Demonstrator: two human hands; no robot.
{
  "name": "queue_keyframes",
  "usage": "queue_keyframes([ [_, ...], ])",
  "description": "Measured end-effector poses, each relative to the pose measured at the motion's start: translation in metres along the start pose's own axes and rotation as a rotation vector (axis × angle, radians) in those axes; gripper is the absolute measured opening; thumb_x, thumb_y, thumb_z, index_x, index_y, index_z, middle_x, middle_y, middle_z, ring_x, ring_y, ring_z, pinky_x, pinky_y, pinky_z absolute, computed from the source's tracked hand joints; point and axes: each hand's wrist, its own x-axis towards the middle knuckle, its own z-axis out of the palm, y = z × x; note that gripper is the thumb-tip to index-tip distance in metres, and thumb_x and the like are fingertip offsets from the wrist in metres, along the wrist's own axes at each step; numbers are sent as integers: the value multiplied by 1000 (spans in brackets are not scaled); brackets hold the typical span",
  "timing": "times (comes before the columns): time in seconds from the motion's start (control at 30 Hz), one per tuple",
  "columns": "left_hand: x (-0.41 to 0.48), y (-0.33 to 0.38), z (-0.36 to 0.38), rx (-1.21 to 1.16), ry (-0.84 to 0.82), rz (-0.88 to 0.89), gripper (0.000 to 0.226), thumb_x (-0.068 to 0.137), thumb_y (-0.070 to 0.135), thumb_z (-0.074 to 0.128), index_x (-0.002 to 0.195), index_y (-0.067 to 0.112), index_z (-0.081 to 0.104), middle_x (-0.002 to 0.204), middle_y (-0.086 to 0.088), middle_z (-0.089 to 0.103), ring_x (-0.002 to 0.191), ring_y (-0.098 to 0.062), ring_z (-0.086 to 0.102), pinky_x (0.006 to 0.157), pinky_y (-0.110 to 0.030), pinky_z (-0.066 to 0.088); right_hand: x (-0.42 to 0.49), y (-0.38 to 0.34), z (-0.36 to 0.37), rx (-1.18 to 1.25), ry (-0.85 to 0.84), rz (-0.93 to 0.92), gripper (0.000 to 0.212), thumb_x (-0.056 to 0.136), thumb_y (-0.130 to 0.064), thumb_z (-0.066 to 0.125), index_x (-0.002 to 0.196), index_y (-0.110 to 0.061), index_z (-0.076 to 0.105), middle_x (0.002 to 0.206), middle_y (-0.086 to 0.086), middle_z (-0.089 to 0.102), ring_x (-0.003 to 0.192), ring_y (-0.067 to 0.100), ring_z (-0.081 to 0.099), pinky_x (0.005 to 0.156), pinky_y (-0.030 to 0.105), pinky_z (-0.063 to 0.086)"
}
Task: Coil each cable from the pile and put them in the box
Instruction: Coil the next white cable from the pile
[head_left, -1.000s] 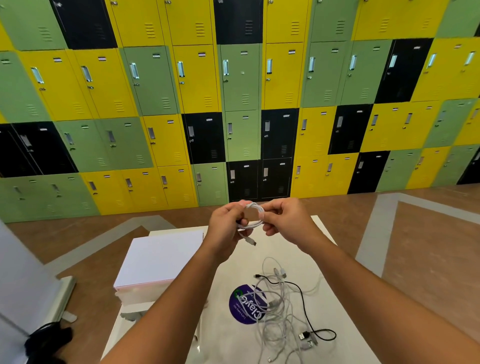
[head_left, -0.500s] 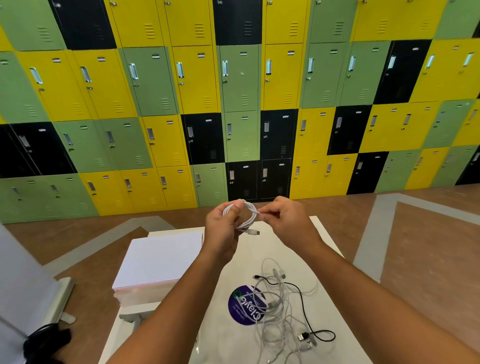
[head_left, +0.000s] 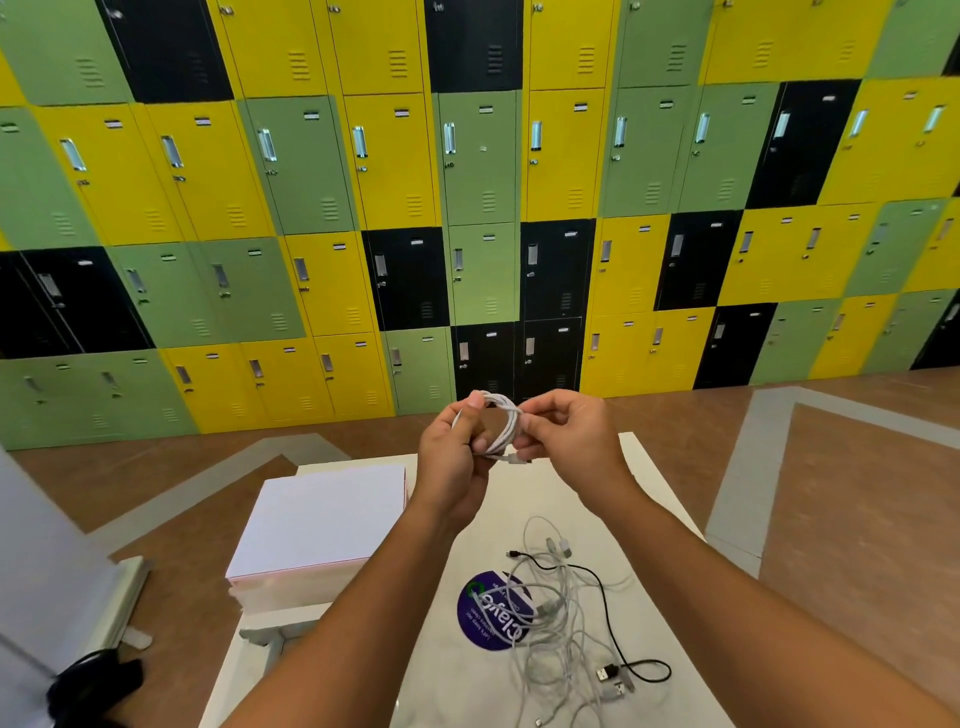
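Cables lie in a loose tangled pile (head_left: 561, 618) on the near part of the white worktop (head_left: 660, 525). Most are white or grey, and one black cable (head_left: 618, 642) loops out at the pile's right side and ends in a flat plug. The pile partly covers a round purple sticker (head_left: 480, 618) on the worktop. To the left, at the worktop's left edge, stands a white box (head_left: 322, 519) with its flat top closed. I cannot tell whether it rests on the worktop or on something beside it. At the lower left corner lies a dark object (head_left: 93, 686), too blurred to name.

Above the far part of the worktop, both forearms reach forward and the hands meet around a white coiled cable (head_left: 506, 421). The left hand (head_left: 457, 452) grips one side of the coil, thumb on top and fingers curled beneath. The right hand (head_left: 571, 441) pinches the other side with thumb and fingertips. A short end with a connector (head_left: 517, 458) hangs from the bottom of the coil, between the hands.

Beyond lies a brown floor (head_left: 857, 493) with grey bands. A wall of green, yellow and black lockers (head_left: 483, 166) fills the back.
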Motion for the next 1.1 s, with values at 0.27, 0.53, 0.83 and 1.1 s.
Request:
queue_keyframes([
  [0.27,-1,1,6,88,61,103,16,102,27,55,108,16,65,66,2,60,70,-17,59,67,-31,56,-7,-3,9,403,-6,196,11,96,-6,62,102,-4,71,95,19,75,81,27,72,70,32,60],
  [0.53,-4,-1,13,168,-13,221,10,98,24,61,104,19,67,103,-8,71,93,-21,68,77,-35,58,-4,0,12,497,47,228,18,88,4,67,104,-4,67,96,14,76,87,31,75,74,38,61],
  [0.83,3,8,12,111,20,187,9,99,17,59,97,12,67,81,-4,69,71,-15,66,61,-28,55,-3,-3,14,538,-116,312,24,96,-1,58,119,-6,62,105,13,75,95,27,70,79,36,54],
  [1.1,6,12,6,194,-10,236,12,97,15,61,102,8,70,70,7,66,60,-4,60,62,-25,51,5,-16,2,167,-202,174,18,98,-2,57,110,-15,58,99,5,76,84,18,72,68,32,54],
])
